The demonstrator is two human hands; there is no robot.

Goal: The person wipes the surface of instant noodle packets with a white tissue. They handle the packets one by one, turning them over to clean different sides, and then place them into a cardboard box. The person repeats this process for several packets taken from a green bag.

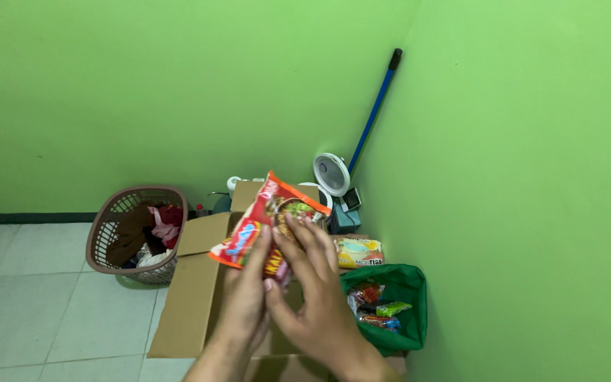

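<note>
Both hands hold a red and orange instant noodle packet [263, 216] up over an open cardboard box [192, 297]. My left hand [245, 293] grips the packet's lower left part from behind. Fingers of my right hand [312, 283] lie spread across the packet's front and lower right edge. The packet is tilted, its top corner pointing up and right. My hands hide the inside of the box.
A green bag [408, 283] with several colourful snack packets stands right of the box, against the green wall. A brown laundry basket [107, 219] with clothes stands to the left. A small white fan [331, 173], a blue broom handle [375, 110] and a tissue pack [359, 252] fill the corner.
</note>
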